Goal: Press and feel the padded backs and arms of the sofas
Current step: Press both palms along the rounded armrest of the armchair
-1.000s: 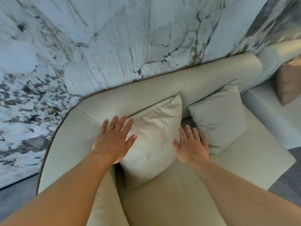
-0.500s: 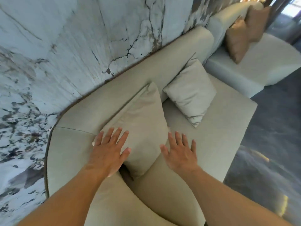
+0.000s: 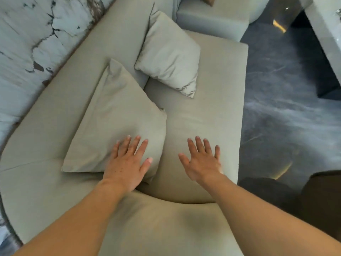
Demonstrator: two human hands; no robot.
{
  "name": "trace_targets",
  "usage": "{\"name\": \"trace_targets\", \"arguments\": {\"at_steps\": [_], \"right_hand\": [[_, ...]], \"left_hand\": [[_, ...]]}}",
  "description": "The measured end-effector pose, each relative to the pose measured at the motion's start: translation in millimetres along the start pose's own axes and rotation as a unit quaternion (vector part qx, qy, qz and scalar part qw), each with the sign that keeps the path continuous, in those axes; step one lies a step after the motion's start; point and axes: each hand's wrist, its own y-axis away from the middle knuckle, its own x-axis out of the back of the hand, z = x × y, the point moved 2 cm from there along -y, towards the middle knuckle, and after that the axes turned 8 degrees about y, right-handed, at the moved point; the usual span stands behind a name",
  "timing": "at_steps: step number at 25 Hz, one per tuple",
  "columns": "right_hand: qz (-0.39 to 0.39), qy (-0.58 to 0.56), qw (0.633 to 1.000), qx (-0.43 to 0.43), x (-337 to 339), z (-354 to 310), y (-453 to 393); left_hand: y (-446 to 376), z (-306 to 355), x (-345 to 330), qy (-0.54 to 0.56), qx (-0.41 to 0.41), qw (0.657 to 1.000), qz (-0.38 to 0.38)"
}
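Observation:
A beige sofa fills the view, its curved padded back (image 3: 60, 100) running along the wall and its rounded arm (image 3: 151, 224) below my forearms. My left hand (image 3: 127, 163) lies flat, fingers spread, on the lower corner of a large beige cushion (image 3: 114, 122) that leans on the back. My right hand (image 3: 203, 161) is spread palm down over the seat (image 3: 208, 108), holding nothing. A smaller pale cushion (image 3: 169, 52) rests farther along the back.
A second pale sofa (image 3: 212, 21) adjoins at the top. The marbled wall (image 3: 27, 34) runs behind the back. Dark polished floor (image 3: 286, 108) lies to the right, with a light table edge (image 3: 324, 34) and a dark round object (image 3: 321, 200).
Both hands have come back toward me and to the right: the left from the sofa back's corner onto the large cushion, the right out onto the seat. The view has swung right and down.

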Motion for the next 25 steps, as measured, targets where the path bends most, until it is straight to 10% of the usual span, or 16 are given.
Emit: {"name": "trace_targets", "arguments": {"at_steps": [20,25], "right_hand": [[0.104,-0.124,0.984,-0.079,-105.1,-88.7,227.6],[0.189,-0.101,0.970,-0.119,-133.9,-111.9,257.8]], "left_hand": [[200.0,-54.8,-31.6,0.009,-0.056,0.998,-0.023],[209.4,-56.3,-49.9,-0.004,-0.070,0.993,0.093]]}}
